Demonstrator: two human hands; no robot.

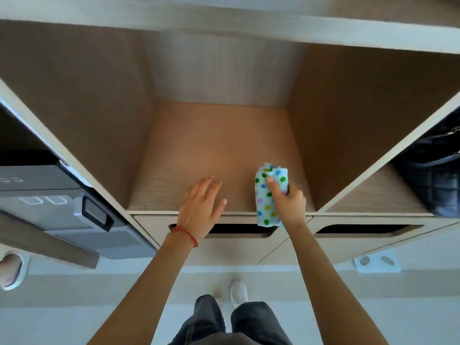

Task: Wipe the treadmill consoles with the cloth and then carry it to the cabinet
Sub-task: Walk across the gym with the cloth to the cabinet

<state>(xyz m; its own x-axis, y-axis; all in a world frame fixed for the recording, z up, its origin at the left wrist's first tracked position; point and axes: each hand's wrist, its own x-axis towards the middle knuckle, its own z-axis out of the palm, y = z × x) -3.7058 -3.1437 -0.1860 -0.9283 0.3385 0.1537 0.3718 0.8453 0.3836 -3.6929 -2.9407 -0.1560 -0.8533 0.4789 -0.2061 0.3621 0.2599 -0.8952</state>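
Wood-laminate cabinet (74,100), open cubby at centre with a smooth, matte brown shelf floor (211,145); lighter drawer fronts with slot pulls sit below it. Right hand (286,197) grips the rolled cloth (267,195), fingers curled round it, at the front right of the shelf. Its far end is over the shelf floor and its near end overhangs the front edge. Left hand (201,207) is relaxed, fingers straight, palm down at the shelf lip, holding nothing (contact with the shelf unclear).

Judgement: carry is basically done and placement is in hand. To do it well, push the roll further in so nothing overhangs, lay it flat, then let go.

Cloth is soft, fluffy terry, pale with multicolour polka dots, rolled into a cylinder. Neighbouring right cubby holds a dark quilted bag (433,175).
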